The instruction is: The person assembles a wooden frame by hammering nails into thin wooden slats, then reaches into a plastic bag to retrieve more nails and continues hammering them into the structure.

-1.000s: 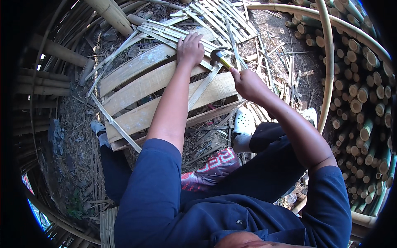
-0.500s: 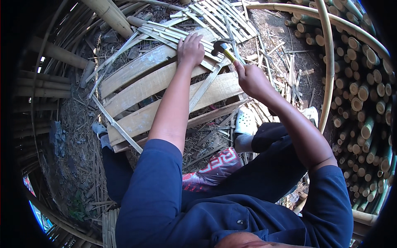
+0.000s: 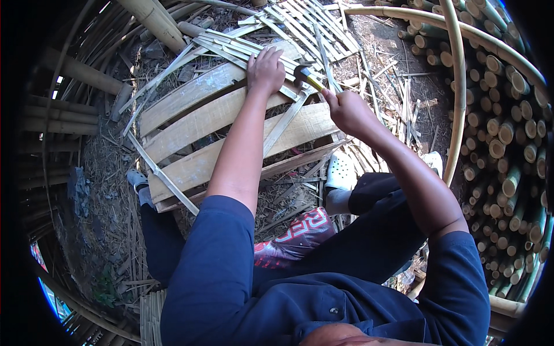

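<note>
My right hand (image 3: 350,113) is wrapped round the handle of a claw hammer (image 3: 313,81) with a yellow and black handle and a dark head. The hammer head is close to crossing bamboo strips (image 3: 287,120); whether it touches them I cannot tell. My left hand (image 3: 266,70) lies with its fingers stretched out over pale bamboo slats (image 3: 234,48) at the far edge of a low wooden plank bench (image 3: 193,124). Any nail under or beside the fingers is hidden. Beyond, a slatted bamboo panel (image 3: 311,29) continues the strips.
Cut bamboo poles (image 3: 505,132) are stacked at the right, behind an upright bamboo pole (image 3: 460,98). A bamboo frame (image 3: 69,118) stands at the left. Scraps and splinters (image 3: 410,109) litter the ground. My shoe (image 3: 341,171) is beside the bench, near a red printed sack (image 3: 300,236).
The hammer head has dropped slightly toward the strips and tilted, and my right hand has shifted a little with it. My left hand stays in place on the slats.
</note>
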`<action>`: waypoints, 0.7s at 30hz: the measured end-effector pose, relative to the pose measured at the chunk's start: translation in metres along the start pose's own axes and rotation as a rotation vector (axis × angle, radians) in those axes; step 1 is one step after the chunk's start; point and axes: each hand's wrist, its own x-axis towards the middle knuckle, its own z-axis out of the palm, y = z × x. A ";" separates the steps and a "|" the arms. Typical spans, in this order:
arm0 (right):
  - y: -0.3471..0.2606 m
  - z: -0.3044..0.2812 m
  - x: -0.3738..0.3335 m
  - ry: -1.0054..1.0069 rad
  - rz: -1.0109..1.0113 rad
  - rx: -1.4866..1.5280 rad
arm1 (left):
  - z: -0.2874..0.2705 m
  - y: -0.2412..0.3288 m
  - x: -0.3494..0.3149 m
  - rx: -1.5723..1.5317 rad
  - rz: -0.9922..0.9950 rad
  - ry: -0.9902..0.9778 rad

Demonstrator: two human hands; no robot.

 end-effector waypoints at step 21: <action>0.010 0.025 0.004 0.125 -0.058 0.114 | 0.002 -0.005 0.002 0.014 -0.019 -0.018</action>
